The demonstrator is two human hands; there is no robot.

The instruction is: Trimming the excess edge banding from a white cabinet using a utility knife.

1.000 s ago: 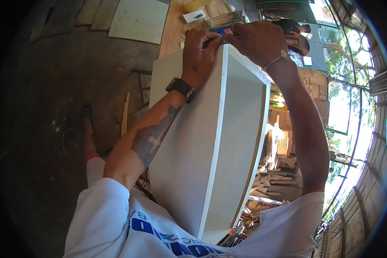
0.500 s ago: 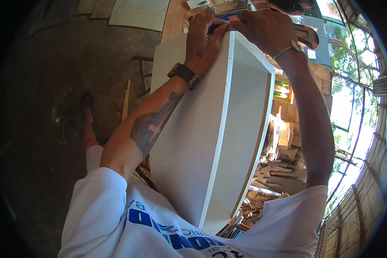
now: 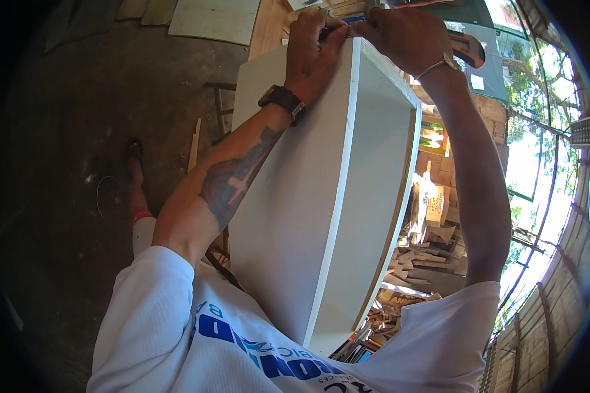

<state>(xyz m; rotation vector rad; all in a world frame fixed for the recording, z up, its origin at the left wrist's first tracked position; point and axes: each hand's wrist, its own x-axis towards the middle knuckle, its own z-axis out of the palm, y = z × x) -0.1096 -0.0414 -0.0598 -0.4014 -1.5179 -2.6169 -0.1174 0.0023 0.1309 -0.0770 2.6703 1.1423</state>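
Observation:
A large white open box (image 3: 295, 216) made of flat panels leans against my body, its open side facing right. Both hands meet at its far top corner. My left hand (image 3: 316, 49), with a black watch on the wrist, pinches a small dark slim thing (image 3: 332, 30) against the panel's edge; what it is cannot be made out. My right hand (image 3: 406, 36), with a thin bracelet on the wrist, is curled over the same corner, fingertips touching the left hand's. Part of the corner is hidden under the fingers.
A dark dirt floor (image 3: 78, 131) lies to the left, with my foot (image 3: 134, 160) on it. Pale boards (image 3: 213, 19) lie at the far top. Wood offcuts and cartons (image 3: 432, 216) pile up on the right, near a slatted wall (image 3: 557, 262).
The box's far corner and both hands have shifted up and right in the picture. The hands stay pressed together at that corner.

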